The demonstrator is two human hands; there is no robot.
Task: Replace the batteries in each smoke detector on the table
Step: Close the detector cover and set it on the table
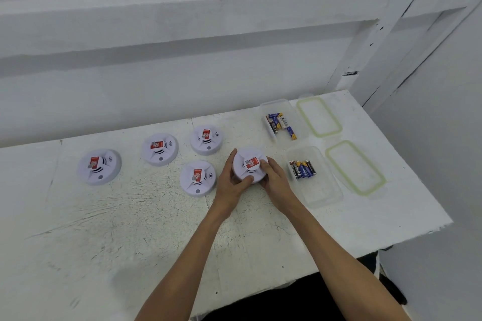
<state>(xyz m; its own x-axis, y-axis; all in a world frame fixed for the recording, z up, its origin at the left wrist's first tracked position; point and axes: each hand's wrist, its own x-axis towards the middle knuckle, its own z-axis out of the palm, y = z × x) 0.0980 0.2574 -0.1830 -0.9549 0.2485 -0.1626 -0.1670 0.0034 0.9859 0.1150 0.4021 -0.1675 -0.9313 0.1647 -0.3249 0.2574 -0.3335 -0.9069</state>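
white smoke detector (249, 164) is clasped from both sides by left hand (230, 185) and right hand (277, 184), toward the right edge of the table (125, 232); bare surface spreads to its front-left corner.

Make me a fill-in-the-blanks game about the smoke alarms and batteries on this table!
1. Counting the held detector, gripped by the left hand and right hand, the table has ____ smoke detectors.
2. The near tub and far tub both hold ____.
3. The far lid and near lid have ____ rims.
Missing words: five; batteries; green.
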